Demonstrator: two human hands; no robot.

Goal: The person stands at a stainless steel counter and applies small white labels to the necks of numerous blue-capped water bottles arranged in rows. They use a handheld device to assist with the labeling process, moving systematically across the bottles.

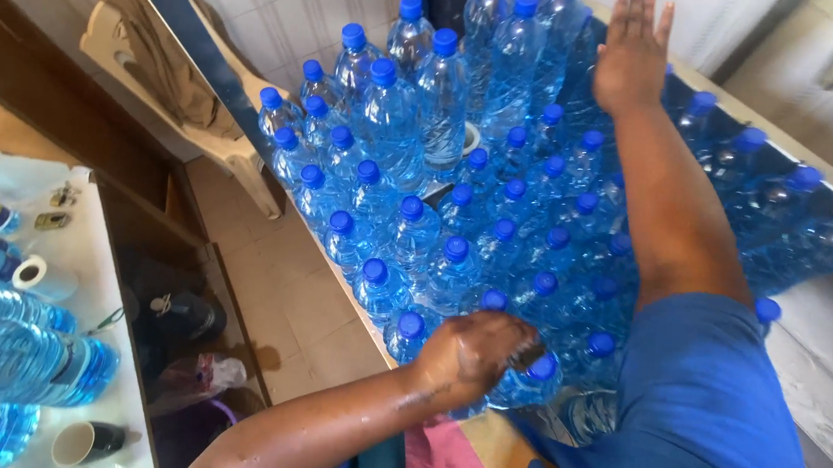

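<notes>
Many clear plastic water bottles with blue caps (455, 250) stand packed together on a table surface. My left hand (474, 355) is at the near edge of the group, fingers curled around the top of a bottle (537, 373). My right hand (633, 52) reaches to the far end with its fingers spread and flat, against the taller bottles (518, 52) there. It holds nothing. My right arm in a blue sleeve (712, 420) lies across the right side of the bottles.
A beige plastic chair (183, 93) stands at the far left on the tiled floor (282, 282). On the left, a white-covered table (92, 266) carries large blue-tinted bottles (15, 349), a tape roll (28, 272) and a cup (82, 443). A dark bag (178, 316) lies beneath.
</notes>
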